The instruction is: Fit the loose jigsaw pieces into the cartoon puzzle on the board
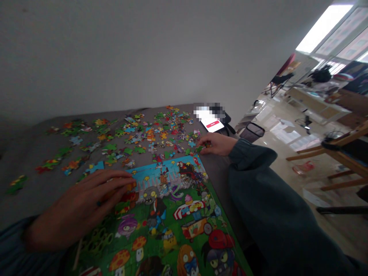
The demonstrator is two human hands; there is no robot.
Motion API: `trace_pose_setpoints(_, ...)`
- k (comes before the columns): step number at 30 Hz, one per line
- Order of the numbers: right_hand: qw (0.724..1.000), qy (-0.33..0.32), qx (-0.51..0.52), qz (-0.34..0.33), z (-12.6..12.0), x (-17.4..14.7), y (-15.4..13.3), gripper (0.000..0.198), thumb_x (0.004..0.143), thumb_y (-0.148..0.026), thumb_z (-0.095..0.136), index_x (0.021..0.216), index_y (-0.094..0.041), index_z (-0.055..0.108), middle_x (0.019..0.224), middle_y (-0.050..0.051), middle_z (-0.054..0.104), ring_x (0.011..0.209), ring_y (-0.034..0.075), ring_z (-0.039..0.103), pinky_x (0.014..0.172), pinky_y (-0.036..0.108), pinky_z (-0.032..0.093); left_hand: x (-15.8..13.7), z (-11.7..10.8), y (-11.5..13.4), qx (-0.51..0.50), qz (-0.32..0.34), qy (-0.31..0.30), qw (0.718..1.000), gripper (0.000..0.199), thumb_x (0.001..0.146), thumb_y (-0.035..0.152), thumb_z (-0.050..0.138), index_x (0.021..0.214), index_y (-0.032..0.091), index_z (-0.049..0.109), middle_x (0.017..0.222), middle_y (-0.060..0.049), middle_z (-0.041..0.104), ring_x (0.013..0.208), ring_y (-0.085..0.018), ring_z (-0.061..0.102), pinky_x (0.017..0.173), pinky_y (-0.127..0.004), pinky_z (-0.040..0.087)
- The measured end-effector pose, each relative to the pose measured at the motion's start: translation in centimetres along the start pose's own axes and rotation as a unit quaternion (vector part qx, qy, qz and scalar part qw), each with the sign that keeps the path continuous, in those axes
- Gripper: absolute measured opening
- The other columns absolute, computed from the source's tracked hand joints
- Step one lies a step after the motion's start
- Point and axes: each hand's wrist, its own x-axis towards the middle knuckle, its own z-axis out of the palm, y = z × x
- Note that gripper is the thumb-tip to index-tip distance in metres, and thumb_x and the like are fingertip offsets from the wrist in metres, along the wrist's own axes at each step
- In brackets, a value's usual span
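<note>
A colourful cartoon jigsaw puzzle (172, 214) with a green and blue picture lies in front of me. My left hand (94, 195) rests over its upper left edge, fingers stretched out side by side and covering part of the picture. I see no object held in it. Just beyond the puzzle's upper right corner, my right hand (214, 144) pinches a small puzzle piece (200, 148), greenish and partly hidden by the fingers. Loose puzzle pieces (138, 135) in many colours are scattered across the grey cloth between the puzzle and the wall.
A lit phone (212, 122) lies at the back right, with a dark strapped item (227, 119) beside it. The grey cloth (37, 142) ends at a pale wall. Past the right edge are a dark mesh bin (253, 132) and a wooden chair (339, 149).
</note>
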Motion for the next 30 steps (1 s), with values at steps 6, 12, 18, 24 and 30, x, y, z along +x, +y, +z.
trace_pose_setpoints(6,0.950,0.261,-0.146,0.085,1.1,1.4,0.8,0.019,0.092,-0.026,0.063,0.104,-0.018,0.075,0.110,0.012,0.073,0.109,0.028,0.059,0.095,0.044,0.041,0.4,-0.5,0.9,-0.025,-0.029,-0.019,0.999,0.028,0.102,0.039,0.050,0.122,0.031,0.068,0.126,0.001,0.069,0.113,-0.019,0.064,0.098,-0.031,0.051)
trace_pose_setpoints(12,0.954,0.226,-0.142,0.136,2.4,3.5,0.9,0.021,0.093,-0.022,0.057,0.103,-0.024,0.076,0.118,0.009,0.074,0.131,0.034,0.045,0.106,0.054,0.025,1.3,-1.1,2.1,-0.048,-0.062,-0.032,0.996,0.032,0.101,0.042,0.048,0.115,0.027,0.073,0.122,-0.002,0.072,0.112,-0.024,0.065,0.098,-0.035,0.052)
trace_pose_setpoints(18,0.956,0.245,-0.104,0.124,2.2,3.8,1.4,0.020,0.085,-0.016,0.060,0.095,-0.022,0.077,0.103,0.010,0.073,0.119,0.031,0.053,0.102,0.050,0.031,1.3,-1.1,2.2,-0.069,-0.076,-0.022,0.994,0.031,0.098,0.043,0.052,0.113,0.028,0.074,0.121,-0.003,0.073,0.111,-0.027,0.067,0.097,-0.037,0.054)
trace_pose_setpoints(24,0.950,0.288,-0.061,0.104,1.7,3.4,1.0,0.015,0.081,-0.011,0.065,0.085,-0.019,0.076,0.094,0.008,0.074,0.096,0.024,0.064,0.097,0.044,0.041,1.2,-0.8,1.8,-0.067,-0.057,0.005,0.996,0.030,0.096,0.045,0.054,0.109,0.031,0.076,0.117,-0.004,0.075,0.107,-0.028,0.070,0.095,-0.040,0.057)
trace_pose_setpoints(30,0.941,0.308,0.143,-0.007,1.6,2.2,-4.1,0.009,0.084,-0.019,0.070,0.092,-0.018,0.076,0.095,0.006,0.075,0.087,0.018,0.068,0.085,0.036,0.052,1.4,-1.7,3.5,-0.111,-0.111,0.032,0.987,0.031,0.096,0.049,0.056,0.115,0.031,0.073,0.121,-0.003,0.073,0.110,-0.026,0.069,0.097,-0.036,0.057)
